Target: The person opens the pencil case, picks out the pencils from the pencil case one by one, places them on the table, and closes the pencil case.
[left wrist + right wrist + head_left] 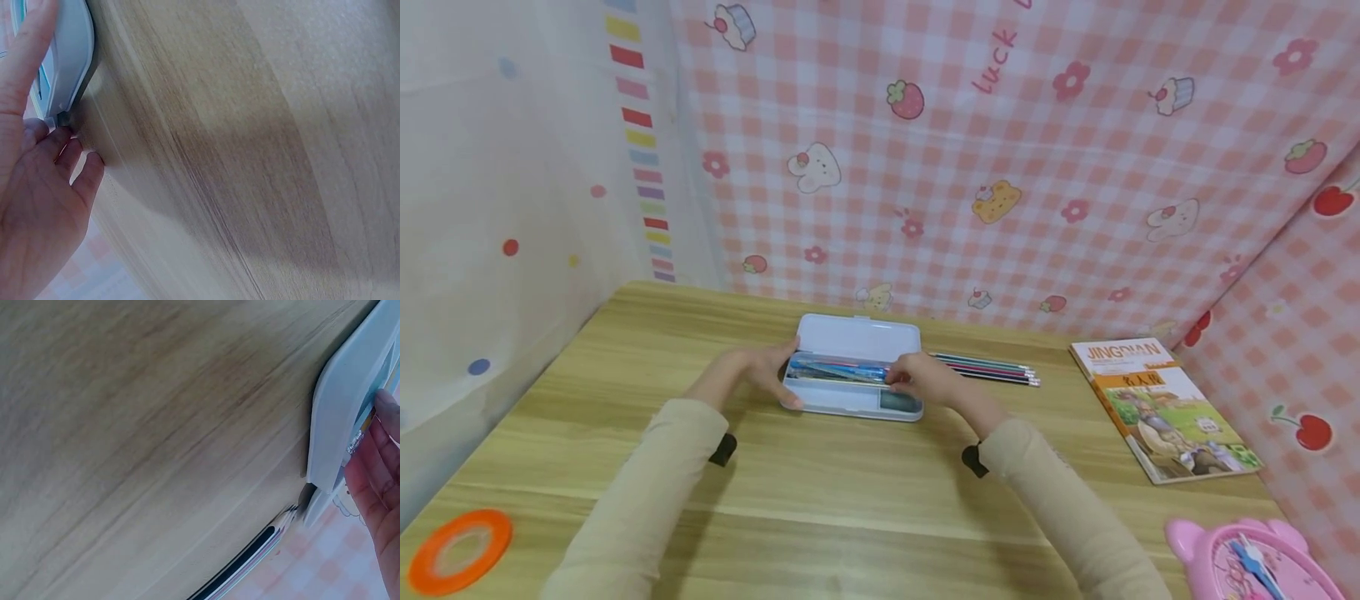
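A white pencil case (831, 397) lies with its lid (859, 335) raised at the back. Inside are blue pens (831, 368) and a dark grey block (898, 402) in the front right compartment. My left hand (762, 373) holds the case's left end, thumb at the front corner and fingers toward the back. At the right end my right hand (928, 381) reaches into the case. In the right wrist view, its thumb and fingers pinch a yellow pencil with a silver end (355, 442); most of that pencil is hidden.
Several dark-striped pencils (988, 368) lie on the wooden table (842, 492) right of the case. Farther right is a book (1165, 408). A pink clock (1251, 562) stands at the front right, an orange ring (493, 542) at the front left. Patterned cloth (955, 150) hangs behind.
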### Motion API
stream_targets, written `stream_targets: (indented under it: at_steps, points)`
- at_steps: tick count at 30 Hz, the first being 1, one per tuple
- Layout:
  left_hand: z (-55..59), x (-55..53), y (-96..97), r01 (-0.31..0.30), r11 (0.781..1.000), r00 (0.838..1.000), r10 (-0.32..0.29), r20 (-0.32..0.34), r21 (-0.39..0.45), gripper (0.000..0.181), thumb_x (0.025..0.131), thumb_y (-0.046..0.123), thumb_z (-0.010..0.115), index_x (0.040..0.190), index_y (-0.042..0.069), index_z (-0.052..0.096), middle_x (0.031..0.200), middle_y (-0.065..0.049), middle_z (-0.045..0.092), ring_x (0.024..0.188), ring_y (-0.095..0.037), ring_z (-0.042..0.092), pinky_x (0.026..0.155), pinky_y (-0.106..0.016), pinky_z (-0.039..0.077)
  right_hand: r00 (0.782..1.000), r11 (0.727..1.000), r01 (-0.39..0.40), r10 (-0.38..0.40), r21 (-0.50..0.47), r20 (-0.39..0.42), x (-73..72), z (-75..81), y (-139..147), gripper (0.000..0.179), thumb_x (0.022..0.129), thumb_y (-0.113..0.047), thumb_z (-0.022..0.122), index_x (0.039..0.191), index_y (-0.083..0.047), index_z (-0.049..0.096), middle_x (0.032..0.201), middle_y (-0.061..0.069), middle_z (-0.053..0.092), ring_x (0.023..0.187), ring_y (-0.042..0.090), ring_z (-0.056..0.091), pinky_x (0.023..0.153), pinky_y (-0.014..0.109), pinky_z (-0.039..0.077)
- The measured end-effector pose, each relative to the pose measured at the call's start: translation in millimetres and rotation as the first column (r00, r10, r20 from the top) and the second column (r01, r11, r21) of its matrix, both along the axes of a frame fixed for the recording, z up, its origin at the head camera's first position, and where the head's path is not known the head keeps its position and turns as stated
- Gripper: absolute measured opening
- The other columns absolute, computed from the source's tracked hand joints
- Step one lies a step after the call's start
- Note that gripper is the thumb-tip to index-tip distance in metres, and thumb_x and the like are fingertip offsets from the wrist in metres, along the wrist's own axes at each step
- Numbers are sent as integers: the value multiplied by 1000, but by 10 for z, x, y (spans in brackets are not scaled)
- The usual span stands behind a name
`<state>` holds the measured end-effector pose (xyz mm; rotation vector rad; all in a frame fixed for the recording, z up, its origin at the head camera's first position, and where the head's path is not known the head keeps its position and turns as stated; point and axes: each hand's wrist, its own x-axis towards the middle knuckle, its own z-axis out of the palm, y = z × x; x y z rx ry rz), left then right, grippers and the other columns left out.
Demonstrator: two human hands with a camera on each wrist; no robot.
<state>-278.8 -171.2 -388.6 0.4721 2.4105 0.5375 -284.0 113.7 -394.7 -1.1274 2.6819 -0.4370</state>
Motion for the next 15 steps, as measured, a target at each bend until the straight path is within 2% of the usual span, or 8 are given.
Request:
stream_targets:
  at_steps: [8,15]
  points:
    - [-10,3,8,-17,1000,1000,17,14,-1,119,74,48,70,143,-5,-12,151,-26,-6,140,-39,0,115,-50,7,1000,995,28,-27,93,-11,37,58,-70,15,89,-10,58,99,-5,68,95,7,66,87,16,61,79,31,53]
    - [23,27,13,4,1000,1000,-4,-14,1,118,74,46,71,142,-8,-9,150,-28,-3,140,-40,2,116,-49,9,999,999,28,-27,43,-18,61,105,-2,15,90,-5,54,100,-1,65,96,9,62,89,19,60,80,31,52]
